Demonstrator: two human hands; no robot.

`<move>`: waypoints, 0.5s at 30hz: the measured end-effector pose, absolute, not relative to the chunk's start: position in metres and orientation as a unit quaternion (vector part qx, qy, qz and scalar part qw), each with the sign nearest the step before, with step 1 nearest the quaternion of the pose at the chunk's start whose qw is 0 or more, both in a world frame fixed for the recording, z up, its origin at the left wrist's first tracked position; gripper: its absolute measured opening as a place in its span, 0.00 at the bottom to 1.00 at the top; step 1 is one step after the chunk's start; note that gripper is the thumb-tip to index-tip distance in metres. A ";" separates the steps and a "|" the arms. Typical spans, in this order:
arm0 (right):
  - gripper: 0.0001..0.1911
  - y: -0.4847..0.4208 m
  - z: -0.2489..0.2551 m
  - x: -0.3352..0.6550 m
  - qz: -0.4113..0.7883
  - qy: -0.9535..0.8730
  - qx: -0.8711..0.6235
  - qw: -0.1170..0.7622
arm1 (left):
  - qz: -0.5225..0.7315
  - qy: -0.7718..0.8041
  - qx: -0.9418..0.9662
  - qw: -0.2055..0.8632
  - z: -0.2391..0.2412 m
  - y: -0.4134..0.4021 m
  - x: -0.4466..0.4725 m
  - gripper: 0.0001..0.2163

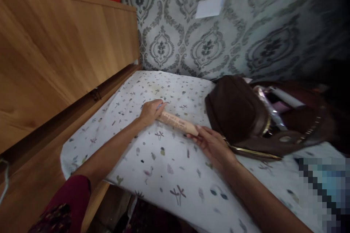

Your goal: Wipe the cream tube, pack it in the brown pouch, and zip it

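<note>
Head view: two bare arms are reaching forward over a bed sheet (169, 167) printed with small plants. The right hand (212, 143) is closing its grip around the near end of a tan tube (177, 122); the left hand (150, 111) is gripping its far end. The tube is lying just above the sheet. Just beside, to the right, a brown bag (237, 111) is sitting open. Beyond, patterned wallpaper (232, 29) is rising.

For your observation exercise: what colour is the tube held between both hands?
Beige tube, best seen in the head view.
</note>
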State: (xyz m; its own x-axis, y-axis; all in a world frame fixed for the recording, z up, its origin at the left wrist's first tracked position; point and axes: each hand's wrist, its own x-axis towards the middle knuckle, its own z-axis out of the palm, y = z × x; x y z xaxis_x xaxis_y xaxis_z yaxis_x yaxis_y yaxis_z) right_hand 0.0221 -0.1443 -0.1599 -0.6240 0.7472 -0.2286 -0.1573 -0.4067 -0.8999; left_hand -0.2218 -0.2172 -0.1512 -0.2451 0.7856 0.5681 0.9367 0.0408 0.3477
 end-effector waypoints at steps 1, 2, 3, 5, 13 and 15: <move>0.22 -0.143 -0.160 0.023 0.770 -0.463 -0.317 0.303 | -0.351 -0.714 -0.596 0.111 -0.149 -0.217 -0.224 0.17; 0.23 -0.142 -0.160 0.023 0.760 -0.475 -0.312 0.315 | -0.364 -0.717 -0.584 0.112 -0.147 -0.217 -0.227 0.17; 0.24 -0.141 -0.160 0.024 0.744 -0.497 -0.304 0.328 | -0.378 -0.722 -0.568 0.114 -0.143 -0.218 -0.229 0.17; 0.24 -0.140 -0.161 0.026 0.693 -0.560 -0.288 0.350 | -0.406 -0.736 -0.529 0.118 -0.134 -0.220 -0.229 0.18; 0.15 -0.150 -0.167 0.027 0.549 -0.720 -0.178 0.386 | -0.347 -0.629 -0.693 0.053 -0.124 -0.226 -0.149 0.17; 0.17 -0.150 -0.170 0.026 0.554 -0.714 -0.181 0.389 | -0.268 -0.636 -0.721 0.057 -0.130 -0.224 -0.140 0.18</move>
State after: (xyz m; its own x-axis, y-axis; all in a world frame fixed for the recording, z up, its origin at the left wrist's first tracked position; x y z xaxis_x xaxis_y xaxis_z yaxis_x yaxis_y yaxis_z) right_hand 0.0262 -0.1500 -0.1702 -0.6320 0.6890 0.3547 -0.1720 0.3216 -0.9311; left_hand -0.1404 -0.2244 -0.1301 0.0470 0.8872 0.4589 0.9481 -0.1843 0.2592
